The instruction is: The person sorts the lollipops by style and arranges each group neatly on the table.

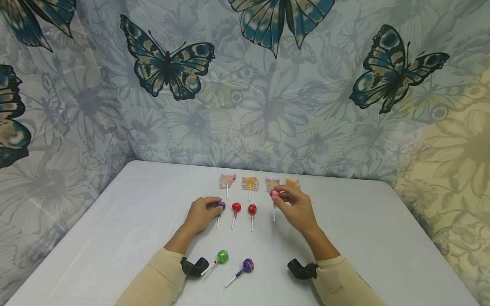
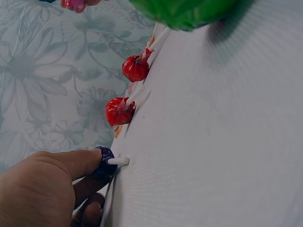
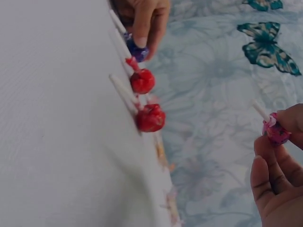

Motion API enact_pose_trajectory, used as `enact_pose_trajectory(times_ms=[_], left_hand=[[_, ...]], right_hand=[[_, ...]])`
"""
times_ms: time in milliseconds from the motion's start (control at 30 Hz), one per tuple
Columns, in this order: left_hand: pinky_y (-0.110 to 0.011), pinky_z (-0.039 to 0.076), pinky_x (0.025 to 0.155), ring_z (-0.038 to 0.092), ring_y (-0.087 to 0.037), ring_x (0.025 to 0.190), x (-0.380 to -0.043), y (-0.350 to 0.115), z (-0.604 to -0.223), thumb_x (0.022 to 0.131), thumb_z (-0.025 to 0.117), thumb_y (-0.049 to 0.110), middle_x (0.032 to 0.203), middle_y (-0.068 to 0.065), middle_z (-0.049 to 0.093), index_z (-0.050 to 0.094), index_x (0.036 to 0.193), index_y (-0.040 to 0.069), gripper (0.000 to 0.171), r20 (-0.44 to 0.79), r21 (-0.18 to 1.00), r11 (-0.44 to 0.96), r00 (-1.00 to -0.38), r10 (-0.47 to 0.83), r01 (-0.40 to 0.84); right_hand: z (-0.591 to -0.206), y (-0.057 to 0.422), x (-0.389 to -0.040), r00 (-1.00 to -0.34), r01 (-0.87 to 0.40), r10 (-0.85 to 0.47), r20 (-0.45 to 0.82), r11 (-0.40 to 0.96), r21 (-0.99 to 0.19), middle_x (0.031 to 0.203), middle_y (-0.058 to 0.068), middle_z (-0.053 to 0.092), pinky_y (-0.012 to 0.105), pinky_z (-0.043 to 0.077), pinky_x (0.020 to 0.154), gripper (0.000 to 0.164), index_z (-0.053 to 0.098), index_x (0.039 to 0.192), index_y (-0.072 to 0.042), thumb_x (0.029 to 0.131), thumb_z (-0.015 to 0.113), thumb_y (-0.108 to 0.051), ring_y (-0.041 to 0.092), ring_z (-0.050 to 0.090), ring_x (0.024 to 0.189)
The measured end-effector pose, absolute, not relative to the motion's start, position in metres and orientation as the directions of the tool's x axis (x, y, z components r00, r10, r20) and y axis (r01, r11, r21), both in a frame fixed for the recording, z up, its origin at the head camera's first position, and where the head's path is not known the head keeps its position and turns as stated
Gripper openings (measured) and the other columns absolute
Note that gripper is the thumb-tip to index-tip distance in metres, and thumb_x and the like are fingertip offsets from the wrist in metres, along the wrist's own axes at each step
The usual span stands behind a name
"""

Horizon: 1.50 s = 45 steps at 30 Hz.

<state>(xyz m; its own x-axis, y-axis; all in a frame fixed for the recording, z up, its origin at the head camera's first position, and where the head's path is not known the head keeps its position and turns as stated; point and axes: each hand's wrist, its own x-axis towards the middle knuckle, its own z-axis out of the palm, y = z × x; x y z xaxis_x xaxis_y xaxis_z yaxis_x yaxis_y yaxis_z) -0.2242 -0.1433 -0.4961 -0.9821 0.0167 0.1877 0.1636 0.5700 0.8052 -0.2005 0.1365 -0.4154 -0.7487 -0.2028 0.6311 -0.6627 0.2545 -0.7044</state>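
Observation:
My left hand (image 1: 201, 213) pinches the head of a purple lollipop (image 2: 105, 166) at the left end of a row on the table. Its white stick points toward me. To its right lie two red lollipops, one (image 1: 236, 207) beside the other (image 1: 252, 209). My right hand (image 1: 297, 207) holds a pink lollipop (image 3: 276, 131) by its wrapped head between thumb and fingers. In the right wrist view it is raised off the table, stick outward. Nearer me lie a green lollipop (image 1: 222, 256) and a second purple lollipop (image 1: 248, 265).
Behind the row lie flat lollipops in clear wrappers: a pink one (image 1: 227, 181), an orange one (image 1: 250, 184), and two more partly behind my right hand. The white table (image 1: 344, 238) meets a butterfly-patterned cloth (image 1: 268, 119) at its back edge.

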Motion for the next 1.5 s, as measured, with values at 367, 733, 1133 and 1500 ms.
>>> enact_pose_trajectory(times_ms=[367, 733, 1133, 1500], left_hand=[[-0.045, 0.044, 0.097, 0.056, -0.031, 0.116, -0.225, -0.143, -0.497, 0.086, 0.075, 0.014, 0.116, -0.010, 0.065, 0.071, 0.114, 0.008, 0.029, 0.182, 0.805, 0.572, -0.983, 0.011, 0.156], [-0.046, 0.043, 0.097, 0.055, -0.032, 0.117, -0.224, -0.143, -0.497, 0.086, 0.074, 0.013, 0.117, -0.012, 0.065, 0.071, 0.114, 0.008, 0.029, 0.187, 0.798, 0.581, -0.982, 0.009, 0.158], [-0.046, 0.044, 0.095, 0.056, -0.032, 0.113, -0.224, -0.143, -0.497, 0.086, 0.074, 0.013, 0.115, -0.012, 0.064, 0.071, 0.114, 0.008, 0.029, 0.186, 0.801, 0.579, -0.982, -0.001, 0.152], [-0.047, 0.045, 0.094, 0.056, -0.033, 0.112, -0.224, -0.143, -0.498, 0.086, 0.074, 0.013, 0.115, -0.013, 0.064, 0.072, 0.114, 0.007, 0.029, 0.192, 0.801, 0.577, -0.981, 0.006, 0.160]], right_hand=[[-0.457, 0.140, -0.224, -0.818, -0.573, -0.184, 0.545, 0.341, -0.745, 0.097, 0.015, 0.069, 0.031, 0.055, 0.071, 0.024, 0.068, 0.107, 0.006, 0.084, 0.071, 0.007, 0.029, 0.065, 0.082], [-0.475, 0.143, -0.235, -0.841, -0.538, -0.168, 0.515, 0.370, -0.758, 0.096, 0.009, 0.069, 0.028, 0.053, 0.069, 0.024, 0.070, 0.108, 0.001, 0.084, 0.073, 0.001, 0.023, 0.065, 0.082], [-0.484, 0.143, -0.238, -0.891, -0.451, -0.173, 0.420, 0.450, -0.771, 0.090, 0.007, 0.072, 0.031, 0.054, 0.072, 0.023, 0.071, 0.105, 0.000, 0.082, 0.074, -0.002, 0.021, 0.066, 0.081], [-0.487, 0.141, -0.236, -0.948, -0.316, -0.150, 0.281, 0.545, -0.777, 0.084, 0.000, 0.070, 0.031, 0.050, 0.066, 0.019, 0.074, 0.101, -0.007, 0.082, 0.076, -0.008, 0.016, 0.061, 0.075]])
